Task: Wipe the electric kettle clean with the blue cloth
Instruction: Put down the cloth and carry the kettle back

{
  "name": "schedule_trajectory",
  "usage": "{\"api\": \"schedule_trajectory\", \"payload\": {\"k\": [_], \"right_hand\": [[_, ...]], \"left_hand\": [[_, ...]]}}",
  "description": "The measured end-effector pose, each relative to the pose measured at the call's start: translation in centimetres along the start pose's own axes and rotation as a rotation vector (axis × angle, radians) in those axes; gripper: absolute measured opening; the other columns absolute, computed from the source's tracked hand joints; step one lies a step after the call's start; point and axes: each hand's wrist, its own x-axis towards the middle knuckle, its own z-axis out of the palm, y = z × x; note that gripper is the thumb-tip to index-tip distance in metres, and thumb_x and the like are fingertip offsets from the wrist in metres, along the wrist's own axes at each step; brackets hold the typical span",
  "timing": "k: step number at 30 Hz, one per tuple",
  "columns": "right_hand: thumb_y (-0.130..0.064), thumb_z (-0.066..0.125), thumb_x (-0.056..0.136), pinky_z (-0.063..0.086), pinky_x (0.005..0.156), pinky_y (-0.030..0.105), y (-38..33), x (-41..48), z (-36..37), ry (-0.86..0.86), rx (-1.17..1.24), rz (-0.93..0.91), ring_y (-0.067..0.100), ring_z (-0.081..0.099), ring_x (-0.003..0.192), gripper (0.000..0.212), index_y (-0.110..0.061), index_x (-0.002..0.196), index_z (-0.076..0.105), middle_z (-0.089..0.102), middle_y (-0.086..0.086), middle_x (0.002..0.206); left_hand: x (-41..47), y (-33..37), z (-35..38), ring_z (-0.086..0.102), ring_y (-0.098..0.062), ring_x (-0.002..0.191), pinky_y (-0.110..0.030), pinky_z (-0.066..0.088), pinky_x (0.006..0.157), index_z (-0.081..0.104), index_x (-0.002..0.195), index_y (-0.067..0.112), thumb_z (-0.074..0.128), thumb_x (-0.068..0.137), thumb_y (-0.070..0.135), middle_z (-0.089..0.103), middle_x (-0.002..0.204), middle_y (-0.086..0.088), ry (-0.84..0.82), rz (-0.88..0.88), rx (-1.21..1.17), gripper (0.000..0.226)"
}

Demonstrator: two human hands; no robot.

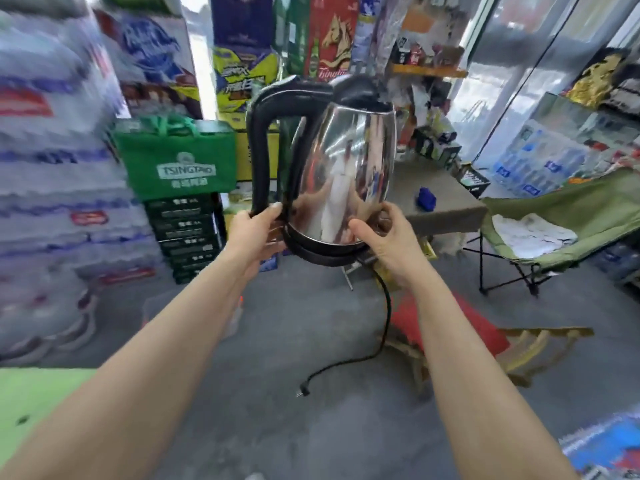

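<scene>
A shiny steel electric kettle with a black handle, lid and base is held up in the air in front of me, tilted a little to the left. My left hand grips its lower left side by the foot of the handle. My right hand holds the lower right side at the base. A black power cord hangs from the base, its plug lying on the floor. A small blue cloth lies bunched on the grey table behind the kettle, away from both hands.
The grey table stands behind the kettle, a green folding chair with a white towel to its right. Stacked drink crates and a green bag fill the left. A red cushion on a wooden chair sits low right.
</scene>
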Motion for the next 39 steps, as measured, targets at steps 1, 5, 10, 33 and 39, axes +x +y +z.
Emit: {"api": "schedule_trajectory", "payload": {"k": [1, 5, 10, 33, 39], "right_hand": [[-0.035, 0.081, 0.084, 0.05, 0.082, 0.005, -0.4, -0.9, 1.1, -0.027, 0.005, -0.018, 0.01, 0.062, 0.112, 0.044, -0.027, 0.118, 0.055, 0.063, 0.004, 0.13], [-0.038, 0.082, 0.082, 0.05, 0.105, 0.032, -1.7, -4.5, 5.6, -0.155, 0.012, -0.06, 0.015, 0.062, 0.119, 0.045, -0.027, 0.118, 0.057, 0.066, -0.004, 0.119], [-0.039, 0.083, 0.081, 0.052, 0.084, 0.012, -3.9, -10.5, 11.9, -0.325, 0.057, -0.095, 0.005, 0.064, 0.104, 0.046, -0.025, 0.116, 0.056, 0.067, -0.011, 0.108], [-0.004, 0.081, 0.082, 0.047, 0.079, 0.005, -4.2, -24.0, 46.5, -0.785, 0.055, -0.037, -0.015, 0.065, 0.089, 0.06, -0.005, 0.131, 0.047, 0.065, 0.001, 0.115], [-0.003, 0.084, 0.079, 0.045, 0.084, 0.004, 2.0, -20.1, 56.8, -0.892, 0.026, -0.02, -0.012, 0.062, 0.102, 0.069, -0.007, 0.136, 0.046, 0.062, 0.004, 0.127]], "left_hand": [[-1.4, 0.0, -1.5, 0.069, -0.022, 0.078, -0.034, 0.059, 0.067, 0.067, 0.1, 0.009, 0.058, 0.097, 0.019, 0.074, 0.089, -0.009, 0.026, 0.012, -0.009, 0.013], [-7.6, -0.5, -7.3, 0.064, -0.027, 0.086, -0.04, 0.059, 0.075, 0.064, 0.096, 0.011, 0.058, 0.097, 0.018, 0.069, 0.097, -0.014, 0.147, 0.047, -0.041, 0.009], [-15.4, -1.4, -14.9, 0.066, -0.022, 0.072, -0.036, 0.059, 0.069, 0.064, 0.093, 0.011, 0.057, 0.098, 0.018, 0.07, 0.082, -0.011, 0.337, 0.054, -0.069, 0.011], [-27.4, -8.4, -50.6, 0.071, -0.02, 0.1, -0.042, 0.058, 0.087, 0.057, 0.12, -0.006, 0.057, 0.099, 0.014, 0.072, 0.11, -0.011, 0.678, 0.068, -0.194, 0.03], [-21.2, -16.0, -59.0, 0.068, -0.026, 0.113, -0.047, 0.056, 0.091, 0.051, 0.126, -0.007, 0.059, 0.098, 0.019, 0.069, 0.121, -0.015, 0.767, 0.031, -0.212, 0.039]]}}
